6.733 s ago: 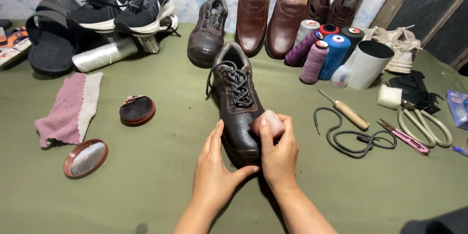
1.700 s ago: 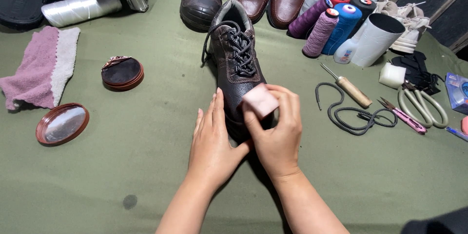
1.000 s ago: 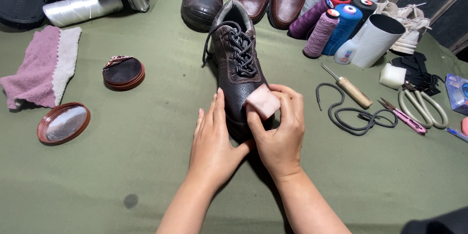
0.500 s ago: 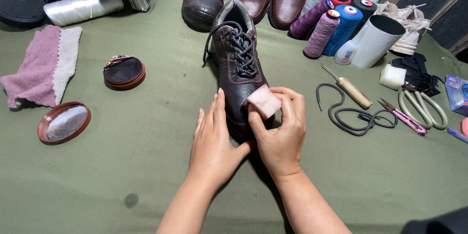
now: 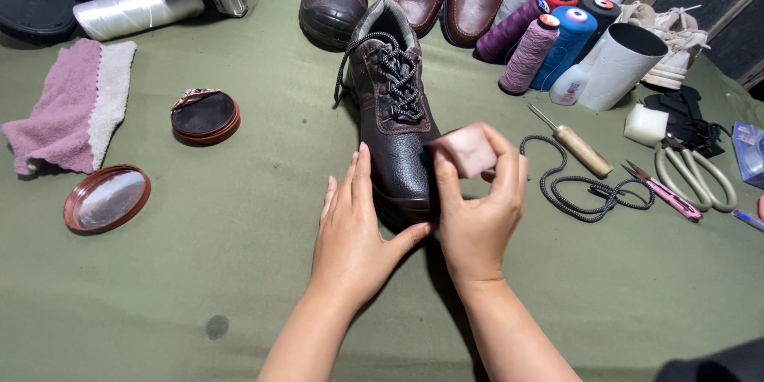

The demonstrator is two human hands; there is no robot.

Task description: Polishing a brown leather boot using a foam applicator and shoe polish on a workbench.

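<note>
Green cloth covers the work surface [image 5: 239, 286], with 1 dark brown lace-up shoe [image 5: 394, 111] at centre frame, toe toward the viewer. Left hand [image 5: 350, 231] lies flat and open against the toe's side, steadying it and holding nothing. Right hand [image 5: 477, 215] pinches a small pink sponge [image 5: 465, 150] at the toe's other side. Open polish tin [image 5: 204, 115] and its lid [image 5: 107, 197] sit at left. Light, even strokes with the shoe pinned would likely serve best.
</note>
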